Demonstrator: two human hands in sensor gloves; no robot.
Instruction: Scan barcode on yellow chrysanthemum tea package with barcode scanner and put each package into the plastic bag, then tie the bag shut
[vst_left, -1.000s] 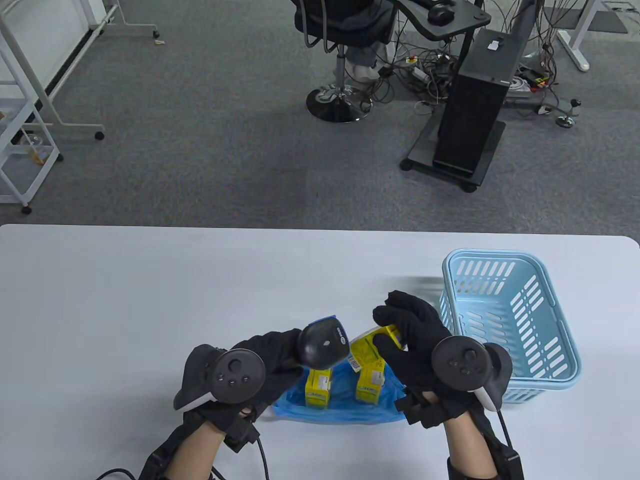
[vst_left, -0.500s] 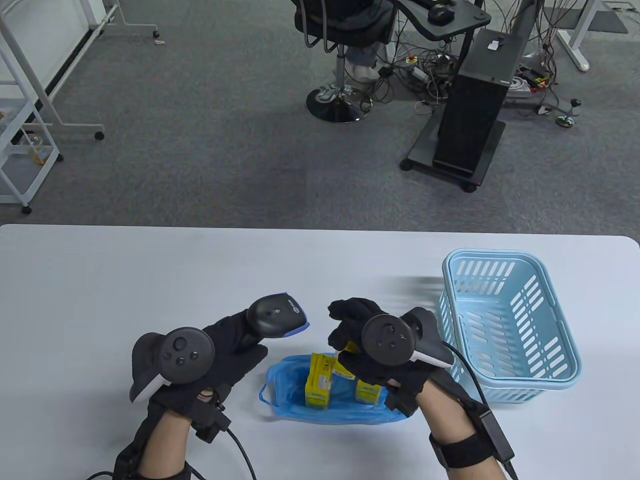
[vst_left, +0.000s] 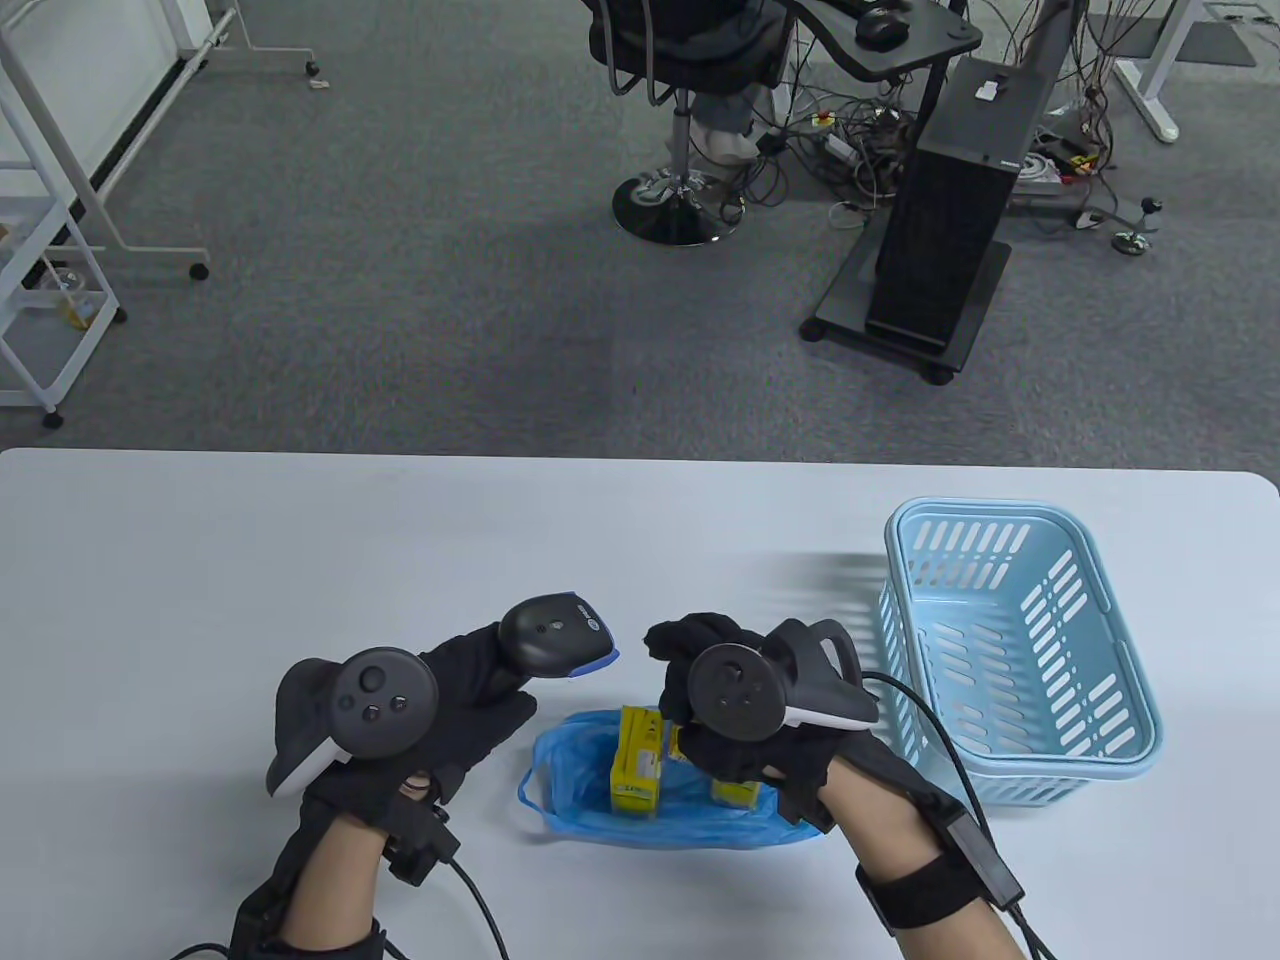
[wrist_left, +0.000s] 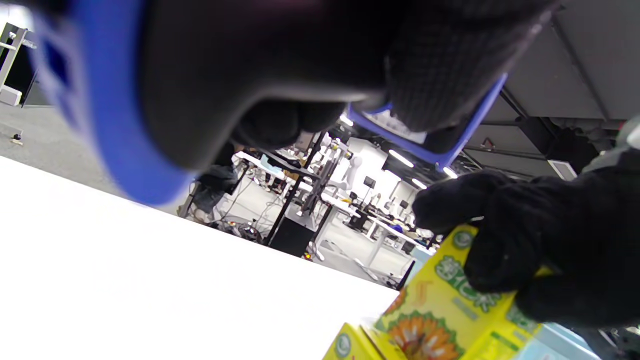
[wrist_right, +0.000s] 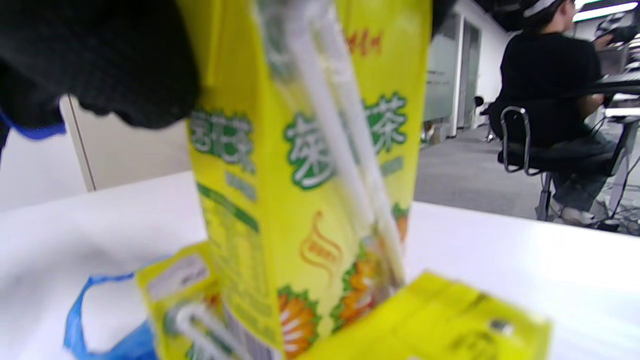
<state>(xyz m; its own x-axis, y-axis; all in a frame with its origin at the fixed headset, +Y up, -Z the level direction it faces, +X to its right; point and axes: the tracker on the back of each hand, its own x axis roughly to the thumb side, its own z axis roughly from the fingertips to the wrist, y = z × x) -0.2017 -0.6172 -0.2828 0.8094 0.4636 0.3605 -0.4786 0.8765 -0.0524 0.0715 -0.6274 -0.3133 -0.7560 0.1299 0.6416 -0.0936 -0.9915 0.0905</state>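
Change: since half a second ago, right hand (vst_left: 740, 715) shifted slightly left and lower over the bag; left hand (vst_left: 440, 720) almost unchanged, scanner held at same place.
Left grip: fingers curled round the handle of the barcode scanner (vst_left: 555, 637), its blue-edged head turned toward the right hand, just apart from it.
Right grip: fingers and thumb pinching one yellow tea package (wrist_right: 320, 165) by its upper part; package upright, straw on its side visible in right wrist view; in table view mostly hidden under the hand and tracker.
Held package relative to grip: hanging below the fingers (wrist_left: 500, 260), lower end down among the other packages.
Other packages: one upright package (vst_left: 640, 765) in the blue plastic bag (vst_left: 570, 790), just left of the right hand; another package (vst_left: 735, 792) partly visible under the right wrist.
Bag: lying flat on the white table (vst_left: 200, 560), mouth open, between both hands, one handle loop toward the left hand.
Edges and room: light blue basket (vst_left: 1010, 650) just right of the right hand, near the right table edge; wide free table surface beyond and left of the left hand; near table edge close below both wrists.
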